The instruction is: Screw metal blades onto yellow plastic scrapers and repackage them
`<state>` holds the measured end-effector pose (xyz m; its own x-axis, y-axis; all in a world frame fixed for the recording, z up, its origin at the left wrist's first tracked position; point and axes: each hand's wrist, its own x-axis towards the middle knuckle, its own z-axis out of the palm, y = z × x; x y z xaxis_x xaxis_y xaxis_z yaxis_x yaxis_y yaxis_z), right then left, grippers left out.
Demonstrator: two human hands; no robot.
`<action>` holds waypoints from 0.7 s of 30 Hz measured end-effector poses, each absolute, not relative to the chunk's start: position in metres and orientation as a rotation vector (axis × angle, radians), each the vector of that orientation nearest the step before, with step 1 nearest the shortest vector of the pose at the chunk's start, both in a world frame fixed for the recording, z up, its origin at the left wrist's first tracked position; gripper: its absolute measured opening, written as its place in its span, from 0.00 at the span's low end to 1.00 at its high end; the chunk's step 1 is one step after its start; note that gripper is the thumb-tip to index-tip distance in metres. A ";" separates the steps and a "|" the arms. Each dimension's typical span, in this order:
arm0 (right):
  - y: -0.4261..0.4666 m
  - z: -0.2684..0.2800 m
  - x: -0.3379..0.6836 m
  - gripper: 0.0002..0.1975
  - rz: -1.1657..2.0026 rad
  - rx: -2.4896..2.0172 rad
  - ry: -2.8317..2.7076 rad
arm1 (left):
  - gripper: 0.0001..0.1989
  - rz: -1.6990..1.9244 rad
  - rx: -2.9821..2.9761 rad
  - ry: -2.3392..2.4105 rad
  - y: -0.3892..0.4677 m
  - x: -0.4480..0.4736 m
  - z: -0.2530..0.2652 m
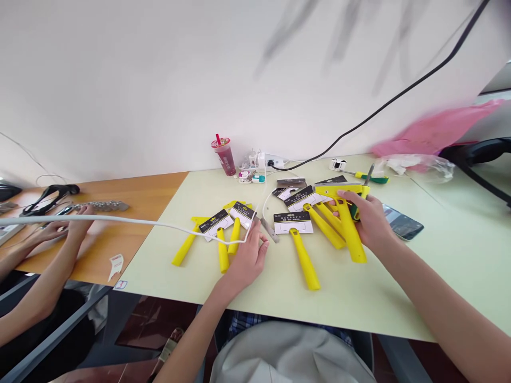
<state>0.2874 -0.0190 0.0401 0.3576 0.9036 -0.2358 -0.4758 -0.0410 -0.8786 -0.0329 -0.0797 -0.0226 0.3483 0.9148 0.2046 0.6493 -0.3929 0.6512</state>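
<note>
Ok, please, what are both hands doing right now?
Left hand: near flat grey metal blade; whether it grips cannot be told.
Right hand: closed, holding yellow plastic scraper and green-handled screwdriver.

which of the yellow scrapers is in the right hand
The rightmost yellow scraper: the right hand grips it near its head, while the other yellow scrapers lie on the table.

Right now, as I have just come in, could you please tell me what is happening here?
The person's right hand holds a yellow tool and what looks like a green-handled screwdriver. The left hand is beside a grey metal strip; whether it touches is unclear. Other yellow tools and printed cards lie on the table. Further left, a co-worker's hands are over a brown desk.
</note>
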 end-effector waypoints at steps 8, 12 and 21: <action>-0.044 0.041 0.255 0.20 1.487 -1.072 -0.633 | 0.19 0.630 2.325 1.327 -0.090 -0.029 -0.023; -0.060 0.034 0.228 0.20 1.725 -1.003 -0.744 | 0.14 0.509 2.481 1.295 -0.094 -0.021 -0.019; -0.065 0.024 0.219 0.22 1.762 -1.125 -0.809 | 0.12 0.413 2.623 1.358 -0.092 -0.025 -0.018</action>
<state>0.2185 -0.0647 0.0236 -0.2130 0.9095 -0.3569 -0.3220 -0.4103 -0.8532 -0.0252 -0.0922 -0.0175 0.5501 0.8176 0.1701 0.7738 -0.5756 0.2645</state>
